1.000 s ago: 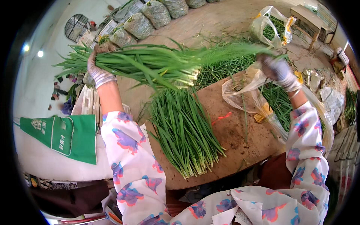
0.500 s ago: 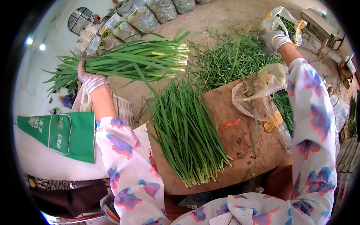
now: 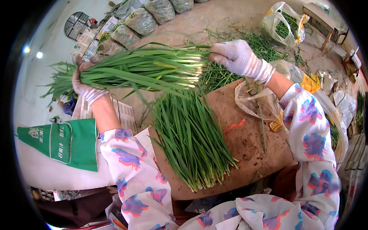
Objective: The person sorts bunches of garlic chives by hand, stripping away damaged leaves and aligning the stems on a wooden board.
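My left hand [image 3: 85, 80], in a pale work glove, is closed around the leafy part of a loose bunch of garlic chives [image 3: 142, 69]. The bunch is held in the air, its white cut ends pointing right. At those ends my gloved right hand [image 3: 237, 57] pinches a single green chive stalk [image 3: 202, 46] between thumb and fingers. Below, a second pile of garlic chives [image 3: 193, 142] lies on the brown board [image 3: 253, 142], cut ends toward me.
Loose chive scraps [image 3: 220, 74] heap on the floor beyond the board. A clear plastic bag [image 3: 245, 99] lies on its right side, near a red strip [image 3: 234, 126]. A white bag of greens [image 3: 278, 25] stands far right. Filled sacks [image 3: 142, 21] line the back; a green apron-like cloth [image 3: 82, 145] lies left.
My right hand has come from beside the far white bag back to the cut ends of the held bunch and now grips a stalk there. The left hand keeps its hold.
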### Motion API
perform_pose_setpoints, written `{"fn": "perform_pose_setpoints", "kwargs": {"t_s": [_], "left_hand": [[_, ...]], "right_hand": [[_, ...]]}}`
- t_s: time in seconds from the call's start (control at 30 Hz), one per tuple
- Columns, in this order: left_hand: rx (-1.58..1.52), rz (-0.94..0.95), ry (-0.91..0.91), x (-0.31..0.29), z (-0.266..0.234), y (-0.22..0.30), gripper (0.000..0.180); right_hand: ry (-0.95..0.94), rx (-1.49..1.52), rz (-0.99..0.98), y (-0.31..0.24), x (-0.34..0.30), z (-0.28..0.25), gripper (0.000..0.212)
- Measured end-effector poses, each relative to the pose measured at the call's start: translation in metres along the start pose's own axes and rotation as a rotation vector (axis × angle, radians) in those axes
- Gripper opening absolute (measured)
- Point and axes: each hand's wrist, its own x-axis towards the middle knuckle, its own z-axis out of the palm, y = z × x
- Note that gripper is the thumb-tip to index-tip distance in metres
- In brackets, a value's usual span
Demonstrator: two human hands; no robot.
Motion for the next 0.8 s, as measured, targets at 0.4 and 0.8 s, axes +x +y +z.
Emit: {"fn": "perform_pose_setpoints", "kwargs": {"t_s": [0.4, 0.8], "left_hand": [[0.055, 0.104, 0.155, -0.002, -0.003, 0.046, 0.040], [0.132, 0.112, 0.162, 0.009, 0.026, 0.032, 0.037]], "right_hand": [[-0.336, -0.644, 0.784, 0.125, -0.036, -0.053, 0.057], [-0.047, 0.498, 0.080, 0.021, -0.007, 0.034, 0.024]]}}
